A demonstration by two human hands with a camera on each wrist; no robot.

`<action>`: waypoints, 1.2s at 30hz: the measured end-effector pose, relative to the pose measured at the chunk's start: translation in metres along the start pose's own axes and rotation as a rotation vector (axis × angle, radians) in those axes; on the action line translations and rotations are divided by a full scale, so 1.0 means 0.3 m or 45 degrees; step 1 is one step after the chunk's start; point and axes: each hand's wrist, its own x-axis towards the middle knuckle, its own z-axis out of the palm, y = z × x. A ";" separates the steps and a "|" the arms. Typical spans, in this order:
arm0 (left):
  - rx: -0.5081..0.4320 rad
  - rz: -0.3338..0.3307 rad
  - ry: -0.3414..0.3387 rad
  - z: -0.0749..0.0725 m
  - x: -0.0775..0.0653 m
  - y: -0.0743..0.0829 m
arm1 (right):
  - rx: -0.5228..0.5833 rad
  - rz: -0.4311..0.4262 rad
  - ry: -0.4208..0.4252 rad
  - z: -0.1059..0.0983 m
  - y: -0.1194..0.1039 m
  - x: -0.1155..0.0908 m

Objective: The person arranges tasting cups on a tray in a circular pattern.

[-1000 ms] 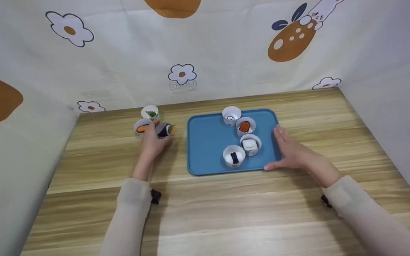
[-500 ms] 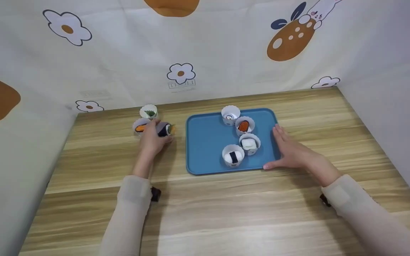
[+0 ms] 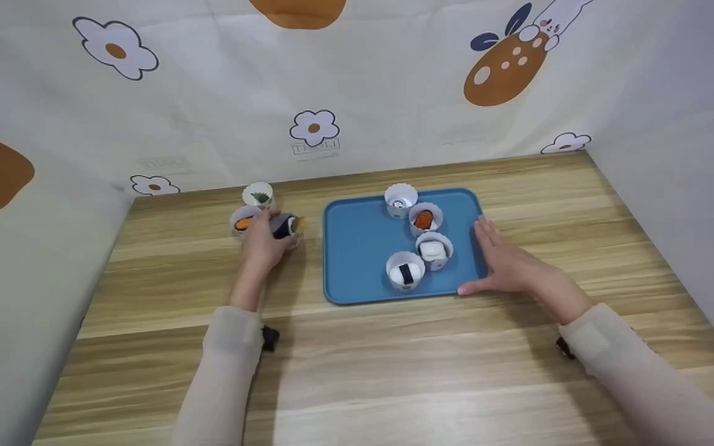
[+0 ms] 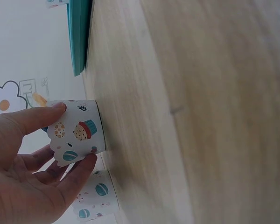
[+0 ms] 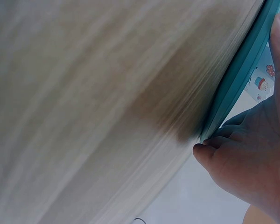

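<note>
My left hand [image 3: 262, 245] pinches a white paper cupcake cup [image 4: 79, 133] with a cupcake print, thumb on one side and fingers on the other. In the head view a dark-wrapped sushi roll [image 3: 282, 226] shows in that cup; the fingers hide part of it. Beside it stand a cup with an orange-topped piece [image 3: 243, 223] and a cup with a green leaf [image 3: 260, 197]. On the right, my right hand [image 3: 507, 263] rests along the right rim of the blue tray [image 3: 352, 251], fingers nearly straight, thumb at the near edge.
Several cups stand on the tray's right half: one with a small white piece [image 3: 400, 203], one red-topped [image 3: 424, 220], one white [image 3: 434, 250], one with a black band [image 3: 406, 274]. Behind the wood table [image 3: 394, 359] hangs a patterned cloth [image 3: 220, 124].
Both hands, the cups and the tray keep nearly the same places. Only a slight shift of the whole head view shows.
</note>
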 end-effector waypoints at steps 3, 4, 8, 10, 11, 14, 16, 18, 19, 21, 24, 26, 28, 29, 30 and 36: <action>-0.015 -0.006 -0.003 -0.001 -0.002 -0.002 | 0.002 -0.001 0.002 0.000 0.000 0.000; -0.016 -0.005 -0.002 -0.002 -0.003 -0.003 | 0.002 -0.001 0.002 -0.001 0.000 0.000; -0.008 0.003 0.012 -0.006 -0.005 -0.008 | 0.005 -0.007 0.003 -0.001 -0.001 -0.001; 0.007 0.008 0.023 -0.008 -0.007 -0.010 | 0.005 -0.016 0.006 -0.001 0.000 -0.001; 0.011 0.010 0.027 -0.010 -0.008 -0.012 | 0.004 -0.021 0.010 -0.001 0.001 0.000; 0.019 0.013 0.041 -0.014 -0.013 -0.015 | 0.004 -0.033 0.018 0.000 0.002 -0.001; 0.020 0.011 0.046 -0.018 -0.016 -0.014 | 0.007 -0.039 0.022 0.000 0.002 -0.001; 0.012 0.011 0.049 -0.020 -0.018 -0.013 | 0.011 -0.041 0.022 -0.001 0.000 -0.002; 0.007 0.011 0.050 -0.021 -0.020 -0.012 | 0.011 -0.040 0.023 -0.001 0.000 -0.002; 0.003 0.016 0.057 -0.023 -0.022 -0.010 | 0.011 -0.036 0.021 -0.001 0.000 -0.003; -0.001 0.026 0.066 -0.024 -0.025 -0.006 | 0.011 -0.029 0.019 -0.001 0.000 -0.003; 0.002 0.031 0.064 -0.026 -0.028 -0.003 | 0.012 -0.027 0.017 0.000 0.000 -0.004; 0.001 0.030 0.057 -0.026 -0.033 0.001 | 0.012 -0.026 0.017 0.000 0.000 -0.004; 0.001 0.029 0.053 -0.027 -0.035 0.003 | 0.010 -0.025 0.016 0.000 0.000 -0.004; 0.000 0.027 0.051 -0.027 -0.037 0.006 | 0.009 -0.022 0.016 0.000 0.001 -0.003; 0.003 0.020 0.045 -0.023 -0.042 0.011 | 0.001 -0.014 0.008 0.001 0.002 0.001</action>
